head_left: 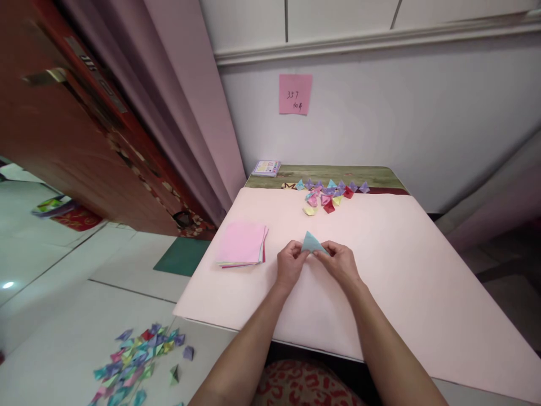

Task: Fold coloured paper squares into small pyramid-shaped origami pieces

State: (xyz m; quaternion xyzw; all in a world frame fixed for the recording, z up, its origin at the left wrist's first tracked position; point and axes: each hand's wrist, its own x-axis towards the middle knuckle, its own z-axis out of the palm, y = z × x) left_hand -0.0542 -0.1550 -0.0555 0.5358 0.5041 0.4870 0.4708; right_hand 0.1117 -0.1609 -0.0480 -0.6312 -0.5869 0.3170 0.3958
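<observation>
Blue paper (311, 243), bent to a point, is near the middle of the pink table cover (401, 270); the left hand (291, 262) pinches its left corner and the right hand (341, 260) pinches its right one; if a grip slips, I think it could crease crooked; a hard tug both ways might rip it; the left hand, swinging left, could bump the paper stack (240, 242) askew.

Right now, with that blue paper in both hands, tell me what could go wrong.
The left hand and right hand both pinch the blue paper; an uneven pull might skew its fold. The paper stack has uneven edges near the left hand; a bump could spread its sheets. The folded pieces on the floor might get stepped on.
</observation>
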